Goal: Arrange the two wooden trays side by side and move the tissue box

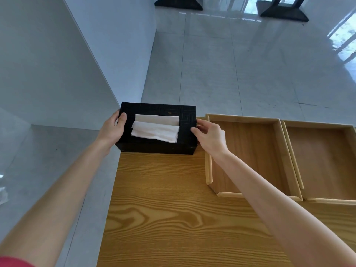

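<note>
A black patterned tissue box [169, 145] with a white tissue sticking out of its top sits at the far left corner of the wooden table [163, 209]. My left hand [111, 130] grips its left end and my right hand [210, 135] grips its right end. Two shallow wooden trays lie side by side to the right of the box: the nearer tray [250, 151] just past my right hand, and the second tray [323, 160] touching it on the right, cut off by the frame edge.
The table's left edge runs just under the box, with grey tiled floor [231, 64] beyond and to the left. A white wall [57, 64] stands at the left. Two dark stand bases [179, 3] rest on the floor far back.
</note>
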`<state>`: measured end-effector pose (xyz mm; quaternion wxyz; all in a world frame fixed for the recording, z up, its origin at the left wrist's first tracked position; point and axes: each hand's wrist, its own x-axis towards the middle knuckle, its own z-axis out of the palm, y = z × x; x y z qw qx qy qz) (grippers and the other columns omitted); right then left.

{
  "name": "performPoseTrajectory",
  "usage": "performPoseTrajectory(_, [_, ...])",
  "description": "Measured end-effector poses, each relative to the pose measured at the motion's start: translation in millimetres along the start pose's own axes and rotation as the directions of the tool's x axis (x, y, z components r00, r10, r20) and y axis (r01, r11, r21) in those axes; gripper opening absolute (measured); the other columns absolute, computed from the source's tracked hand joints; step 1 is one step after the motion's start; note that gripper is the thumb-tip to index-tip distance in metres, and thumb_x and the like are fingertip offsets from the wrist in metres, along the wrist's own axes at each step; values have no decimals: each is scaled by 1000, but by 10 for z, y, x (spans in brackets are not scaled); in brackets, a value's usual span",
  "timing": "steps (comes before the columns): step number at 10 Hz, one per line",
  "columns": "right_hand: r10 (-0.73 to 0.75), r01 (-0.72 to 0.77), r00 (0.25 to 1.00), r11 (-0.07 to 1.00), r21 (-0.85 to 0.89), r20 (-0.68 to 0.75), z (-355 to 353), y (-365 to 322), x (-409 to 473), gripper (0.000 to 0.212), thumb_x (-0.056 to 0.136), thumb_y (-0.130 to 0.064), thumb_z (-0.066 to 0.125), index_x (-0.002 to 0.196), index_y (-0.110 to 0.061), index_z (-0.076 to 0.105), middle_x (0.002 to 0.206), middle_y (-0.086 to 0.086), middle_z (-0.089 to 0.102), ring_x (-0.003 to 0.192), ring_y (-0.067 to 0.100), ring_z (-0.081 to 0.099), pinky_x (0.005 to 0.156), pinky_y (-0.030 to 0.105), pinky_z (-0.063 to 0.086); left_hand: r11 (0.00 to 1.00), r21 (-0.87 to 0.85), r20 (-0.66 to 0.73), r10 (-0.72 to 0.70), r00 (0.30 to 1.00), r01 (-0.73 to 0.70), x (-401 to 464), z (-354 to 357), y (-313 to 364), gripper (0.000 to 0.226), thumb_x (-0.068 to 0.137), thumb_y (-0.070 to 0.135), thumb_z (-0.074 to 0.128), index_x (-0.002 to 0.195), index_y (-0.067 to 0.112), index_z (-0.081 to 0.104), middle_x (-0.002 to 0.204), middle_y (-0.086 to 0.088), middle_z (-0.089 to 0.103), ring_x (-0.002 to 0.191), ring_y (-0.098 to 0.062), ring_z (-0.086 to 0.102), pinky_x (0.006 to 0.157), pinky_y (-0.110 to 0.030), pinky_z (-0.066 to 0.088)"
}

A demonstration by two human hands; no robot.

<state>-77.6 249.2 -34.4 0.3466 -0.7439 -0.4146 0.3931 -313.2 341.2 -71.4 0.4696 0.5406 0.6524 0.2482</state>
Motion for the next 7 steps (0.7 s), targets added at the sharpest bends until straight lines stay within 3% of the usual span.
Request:
performPoseTrajectory(4, [-27,29,998,999,-42,56,-23,-17,-36,44,91,-16,51,134,-10,42,129,13,58,117,26,55,97,40,48,980,198,-85,-13,996,29,-132,106,133,53,93,40,31,135,8,33,142,-14,42,130,-33,37,108,-46,31])
performPoseTrajectory(7, [-50,118,973,947,-297,226,-206,2,-252,57,91,-29,50,142,-15,27,144,10,41,133,27,37,106,39,36,853,517,-6,80,997,-66,-517,158,351,69,89,46,36,143,11,9,152,-18,16,141,-34,13,113,-56,16])
